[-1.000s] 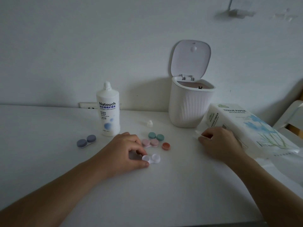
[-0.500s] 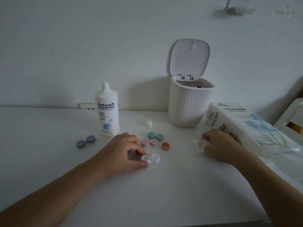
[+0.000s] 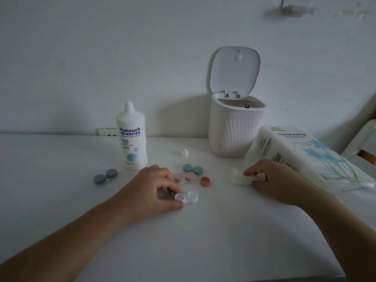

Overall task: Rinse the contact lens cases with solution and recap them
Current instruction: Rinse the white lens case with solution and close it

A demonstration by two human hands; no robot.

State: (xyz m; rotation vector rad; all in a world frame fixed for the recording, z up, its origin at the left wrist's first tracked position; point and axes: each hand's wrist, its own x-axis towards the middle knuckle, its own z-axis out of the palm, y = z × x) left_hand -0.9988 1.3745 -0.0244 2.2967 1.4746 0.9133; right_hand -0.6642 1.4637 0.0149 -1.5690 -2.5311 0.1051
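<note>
I see the white counter (image 3: 203,241) running to the wall, and I take the solution bottle (image 3: 131,143) as my landmark: it stands upright toward the back, left of centre, its nozzle bare. Far to the right of the bottle lies the tissue paper pack (image 3: 309,155), tilted on its side, and between the bottle and that pack stands the white ribbed bin (image 3: 234,131) with its lid swung up against the wall.

My left hand (image 3: 150,192) rests on the counter in front of the bottle, thumb and fingertips pinching the left end of the clear lens case (image 3: 187,197), which lies flat with both wells uncapped. My right hand (image 3: 274,180), well to the right of the bottle and just before the pack, pinches a folded white tissue (image 3: 239,179) against the counter.

Left of the bottle and slightly nearer me lies the blue-grey lens case (image 3: 105,177), capped. To the bottle's right and a little nearer sit the green lens case (image 3: 192,169) and, touching it, the pink lens case (image 3: 185,177), both capped. Just right of the pink one lies a loose orange cap (image 3: 205,181), open side up. The small white bottle cap (image 3: 185,153) sits right of the bottle, toward the bin.
</note>
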